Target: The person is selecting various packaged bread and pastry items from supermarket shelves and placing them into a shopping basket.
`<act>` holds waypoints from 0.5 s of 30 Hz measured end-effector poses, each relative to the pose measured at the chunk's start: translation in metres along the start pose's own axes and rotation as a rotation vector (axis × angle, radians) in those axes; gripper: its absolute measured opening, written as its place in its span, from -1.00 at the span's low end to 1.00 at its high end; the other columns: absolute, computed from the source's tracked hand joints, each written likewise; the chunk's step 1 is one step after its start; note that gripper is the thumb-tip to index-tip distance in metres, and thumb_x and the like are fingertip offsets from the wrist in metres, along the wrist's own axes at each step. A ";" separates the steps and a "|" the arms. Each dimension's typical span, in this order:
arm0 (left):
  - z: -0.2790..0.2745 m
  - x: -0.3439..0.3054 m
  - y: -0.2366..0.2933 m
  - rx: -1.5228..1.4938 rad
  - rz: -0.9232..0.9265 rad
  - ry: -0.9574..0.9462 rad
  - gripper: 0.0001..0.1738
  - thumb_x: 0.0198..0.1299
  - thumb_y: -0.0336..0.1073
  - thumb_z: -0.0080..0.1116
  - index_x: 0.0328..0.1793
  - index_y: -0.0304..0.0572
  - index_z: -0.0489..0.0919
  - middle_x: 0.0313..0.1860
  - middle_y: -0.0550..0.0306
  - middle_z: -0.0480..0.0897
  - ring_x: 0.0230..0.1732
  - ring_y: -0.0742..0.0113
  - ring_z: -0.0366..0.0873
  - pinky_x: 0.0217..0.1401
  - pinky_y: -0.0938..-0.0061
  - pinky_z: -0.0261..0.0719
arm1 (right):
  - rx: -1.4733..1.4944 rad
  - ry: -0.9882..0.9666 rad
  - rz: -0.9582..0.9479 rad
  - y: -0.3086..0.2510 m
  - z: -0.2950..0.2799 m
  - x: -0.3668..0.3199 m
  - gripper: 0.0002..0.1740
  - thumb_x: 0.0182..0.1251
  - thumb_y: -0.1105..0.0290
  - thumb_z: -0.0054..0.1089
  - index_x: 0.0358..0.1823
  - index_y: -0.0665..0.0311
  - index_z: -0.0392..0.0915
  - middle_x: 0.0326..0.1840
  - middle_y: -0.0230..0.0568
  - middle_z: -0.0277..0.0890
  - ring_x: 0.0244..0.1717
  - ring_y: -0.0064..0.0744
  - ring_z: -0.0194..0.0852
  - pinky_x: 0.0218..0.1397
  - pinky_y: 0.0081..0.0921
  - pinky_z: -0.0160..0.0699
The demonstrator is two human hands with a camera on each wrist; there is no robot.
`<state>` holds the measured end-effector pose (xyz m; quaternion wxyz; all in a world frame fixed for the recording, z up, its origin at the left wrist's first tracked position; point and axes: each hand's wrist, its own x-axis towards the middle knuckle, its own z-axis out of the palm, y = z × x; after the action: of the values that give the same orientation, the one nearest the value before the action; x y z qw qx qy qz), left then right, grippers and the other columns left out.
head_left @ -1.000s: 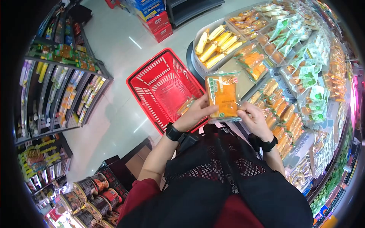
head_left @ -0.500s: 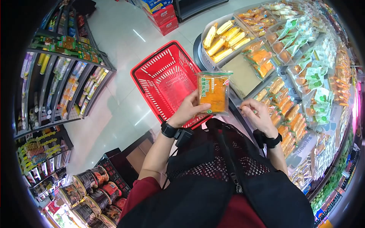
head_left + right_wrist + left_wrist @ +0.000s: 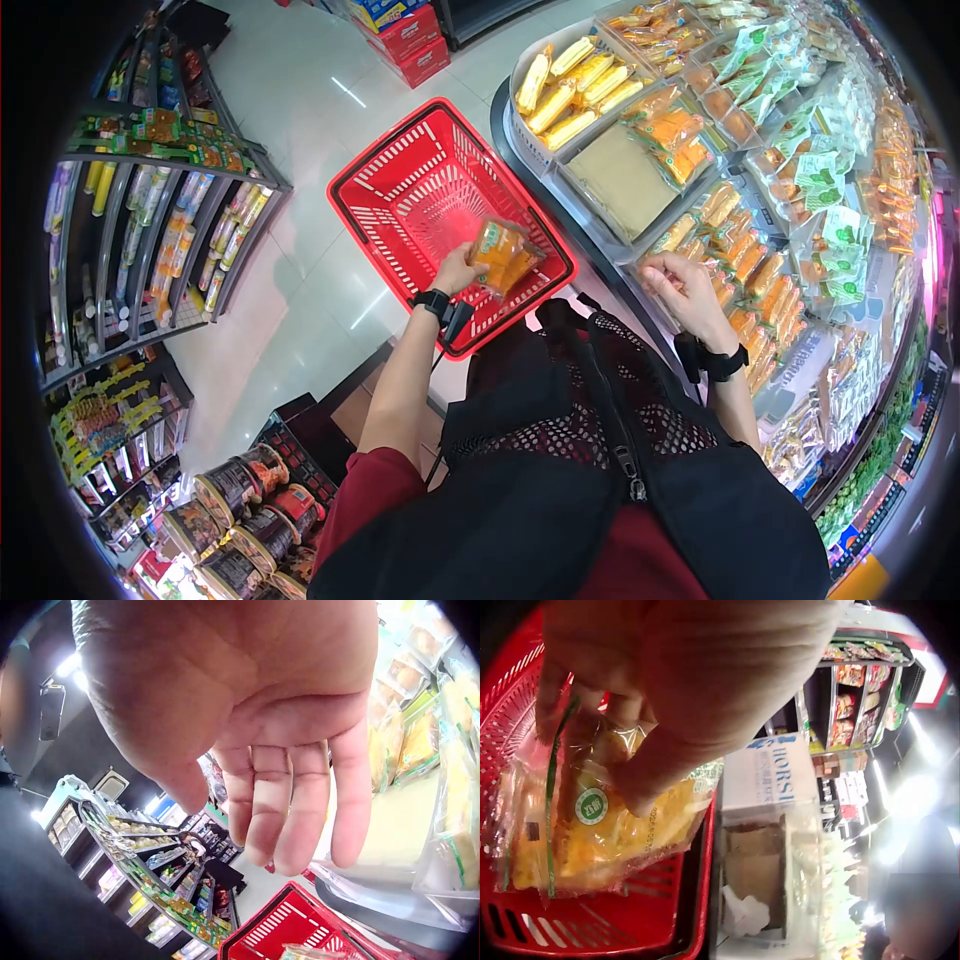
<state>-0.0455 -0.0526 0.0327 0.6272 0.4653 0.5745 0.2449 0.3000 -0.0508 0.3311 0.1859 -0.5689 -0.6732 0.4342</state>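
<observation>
My left hand (image 3: pixel 457 272) pinches a clear bag of orange-yellow bread (image 3: pixel 492 252) inside the red shopping basket (image 3: pixel 420 160). In the left wrist view the thumb lies across the front of the bag, near a round green-and-white mark, and the other fingers are behind it. A second bread packet (image 3: pixel 528 262) in the basket is partly covered by the held one. My right hand (image 3: pixel 685 290) hovers beside the display's near edge, holding nothing. Its fingers hang loosely bent in the right wrist view, palm toward the camera.
A bakery display (image 3: pixel 760 170) on the right carries bins of wrapped bread, including yellow sticks (image 3: pixel 570 95) and one bin showing its bare beige base (image 3: pixel 625 185). Shelves of packaged goods (image 3: pixel 165 220) stand left. Round tubs (image 3: pixel 240 510) are stacked lower left. Red boxes (image 3: pixel 415 50) stand beyond the basket.
Both hands were on the bread bag at first; the right hand let go. The left hand has carried the bag left and down into the basket. The right hand stays near the display.
</observation>
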 end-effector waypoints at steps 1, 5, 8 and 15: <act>0.006 0.002 -0.004 0.029 -0.024 -0.039 -0.39 0.03 -0.40 0.27 0.23 -0.36 0.35 0.03 -0.06 0.57 0.05 0.26 0.53 0.15 0.44 0.43 | -0.002 0.005 0.002 0.002 -0.001 -0.001 -0.74 0.31 0.28 0.08 -0.23 0.37 0.55 -0.43 -0.22 0.56 -0.43 -0.49 0.54 -0.35 -0.57 0.48; 0.029 0.004 0.002 0.204 -0.103 -0.074 -0.45 0.08 -0.46 0.20 0.24 -0.30 0.34 0.00 -0.03 0.56 0.00 0.30 0.54 0.08 0.46 0.48 | 0.002 -0.012 0.027 0.005 -0.003 -0.003 -0.72 0.32 0.26 0.08 -0.24 0.37 0.56 -0.47 -0.25 0.56 -0.45 -0.53 0.53 -0.36 -0.59 0.48; 0.040 -0.001 0.013 0.478 0.076 0.068 -0.42 -0.04 -0.30 0.28 0.17 -0.19 0.42 -0.02 -0.17 0.54 0.05 -0.05 0.50 0.06 0.27 0.49 | 0.058 0.021 0.068 0.021 -0.003 -0.002 -0.72 0.34 0.25 0.06 -0.24 0.37 0.55 -0.51 -0.28 0.55 -0.48 -0.57 0.51 -0.39 -0.60 0.47; 0.048 -0.001 0.004 0.614 0.069 0.294 -0.38 -0.04 -0.29 0.25 0.21 -0.15 0.35 0.04 -0.18 0.39 0.06 -0.12 0.40 0.07 0.22 0.45 | 0.241 0.259 0.331 0.072 -0.041 0.047 -0.72 0.38 0.23 0.02 -0.22 0.35 0.49 -0.52 -0.32 0.52 -0.56 -0.61 0.48 -0.52 -0.64 0.49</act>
<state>0.0008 -0.0664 0.0320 0.3596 0.6114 0.6897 0.1459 0.3613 0.0062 0.2849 0.2637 -0.6962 -0.4844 0.4594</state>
